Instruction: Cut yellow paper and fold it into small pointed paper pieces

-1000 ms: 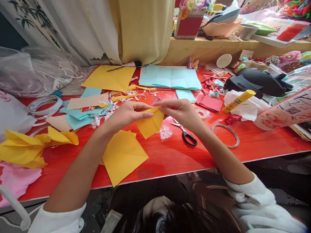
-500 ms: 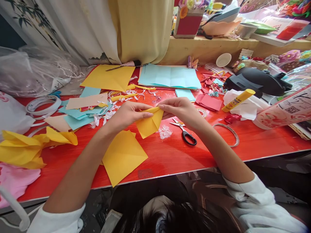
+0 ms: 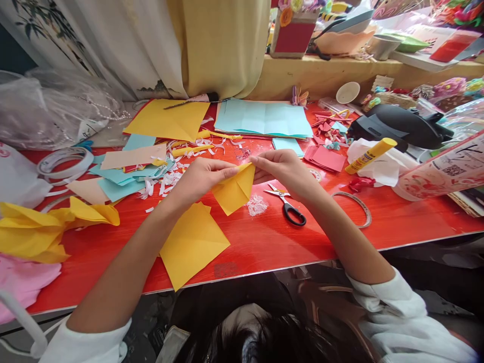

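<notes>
Between my two hands a folded piece of yellow paper [image 3: 235, 191] is held by its upper edge, above the red table. My left hand [image 3: 206, 175] pinches its upper left side with thumb and fingers. At the upper right corner my right hand [image 3: 279, 166] pinches it; some of those fingertips are behind the paper. Creases run down the paper's face. Below lie yellow paper squares [image 3: 194, 247], slightly fanned, near the front edge. Scissors with black handles [image 3: 294, 214] rest just under my right wrist, blades toward the back left.
Blue sheets [image 3: 264, 118] and a yellow sheet [image 3: 166, 118] lie at the back of the red table [image 3: 264, 247]. Paper scraps [image 3: 128, 176] and tape rolls [image 3: 66, 164] are at left. A glue stick [image 3: 371, 155], red paper squares [image 3: 325, 158] and a black device [image 3: 401, 123] occupy the right.
Both hands keep their hold on the yellow paper. The left thumb has shifted slightly along the upper edge, and the paper has tilted a little. The rest looks the same.
</notes>
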### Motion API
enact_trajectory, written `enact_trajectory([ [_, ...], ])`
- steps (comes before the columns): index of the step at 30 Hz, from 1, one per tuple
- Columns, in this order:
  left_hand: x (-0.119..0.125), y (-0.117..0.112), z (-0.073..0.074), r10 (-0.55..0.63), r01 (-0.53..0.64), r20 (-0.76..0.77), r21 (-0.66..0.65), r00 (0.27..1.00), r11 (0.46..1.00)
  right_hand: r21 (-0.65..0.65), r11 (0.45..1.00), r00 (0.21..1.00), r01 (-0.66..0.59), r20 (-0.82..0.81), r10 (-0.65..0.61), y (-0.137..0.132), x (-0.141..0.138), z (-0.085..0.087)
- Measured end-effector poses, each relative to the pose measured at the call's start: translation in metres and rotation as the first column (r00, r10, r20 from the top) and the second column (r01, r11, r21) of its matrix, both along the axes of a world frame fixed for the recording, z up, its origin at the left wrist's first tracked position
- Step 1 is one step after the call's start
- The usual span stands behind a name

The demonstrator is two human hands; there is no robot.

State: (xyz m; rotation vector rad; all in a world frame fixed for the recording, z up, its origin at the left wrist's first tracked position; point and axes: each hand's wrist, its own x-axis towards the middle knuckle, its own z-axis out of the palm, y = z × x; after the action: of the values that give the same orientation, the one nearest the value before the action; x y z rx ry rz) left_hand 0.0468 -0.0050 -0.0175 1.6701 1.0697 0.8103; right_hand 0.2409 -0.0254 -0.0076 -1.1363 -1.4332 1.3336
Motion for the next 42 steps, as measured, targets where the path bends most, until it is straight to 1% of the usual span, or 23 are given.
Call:
enact_trajectory([
  [4, -0.0002, -0.0005, 0.0000, -0.015, 0.015, 0.007, -0.012, 1.000, 1.000, -0.005, 1.000, 1.000, -0.001, 0.015, 0.001, 0.0000, 0.0000, -0.0007],
  [8, -0.0010, -0.0011, 0.0014, -0.041, 0.041, -0.018, -0.019, 0.999, 0.999, 0.050, 0.999, 0.998, 0.018, 0.058, -0.021, 0.0012, -0.0004, -0.0041],
  [10, -0.0012, -0.0009, 0.0011, -0.040, 0.039, -0.022, -0.014, 0.999, 0.999, 0.066, 0.998, 0.997, 0.024, 0.069, -0.029, 0.0017, -0.0010, -0.0055],
  [16, -0.0001, -0.0005, -0.0019, -0.037, 0.037, -0.003, -0.022, 0.999, 0.999, 0.063, 0.998, 0.995, 0.006, 0.096, -0.012, 0.0018, -0.0028, -0.0064],
  [21, 0.0003, -0.0021, 0.0002, -0.049, 0.050, 0.019, -0.056, 0.999, 0.997, 0.083, 0.996, 0.993, 0.017, 0.116, -0.026, 0.0010, -0.0026, -0.0052],
  [27, 0.0008, -0.0031, 0.0012, -0.034, 0.036, 0.034, -0.080, 0.999, 0.996, 0.105, 0.994, 0.992, 0.039, 0.119, -0.051, 0.0007, -0.0040, -0.0043],
  [33, 0.0014, -0.0010, -0.0045, 0.018, -0.012, 0.061, -0.096, 0.998, 0.995, 0.037, 0.999, 0.994, -0.017, 0.105, 0.013, 0.0018, -0.0035, -0.0063],
  [35, 0.0011, -0.0011, -0.0046, -0.005, 0.009, 0.034, -0.097, 0.999, 0.995, 0.042, 0.999, 0.993, -0.024, 0.117, 0.019, 0.0018, -0.0033, -0.0071],
  [39, -0.0002, -0.0028, -0.0004, -0.076, 0.068, -0.085, -0.098, 0.993, 0.993, 0.119, 0.992, 0.979, -0.038, 0.203, 0.013, 0.0012, -0.0032, -0.0072],
  [42, -0.0011, -0.0045, 0.0037, -0.111, 0.097, -0.127, -0.111, 0.986, 0.989, 0.157, 0.987, 0.974, -0.039, 0.226, 0.003, 0.0008, -0.0033, -0.0062],
])
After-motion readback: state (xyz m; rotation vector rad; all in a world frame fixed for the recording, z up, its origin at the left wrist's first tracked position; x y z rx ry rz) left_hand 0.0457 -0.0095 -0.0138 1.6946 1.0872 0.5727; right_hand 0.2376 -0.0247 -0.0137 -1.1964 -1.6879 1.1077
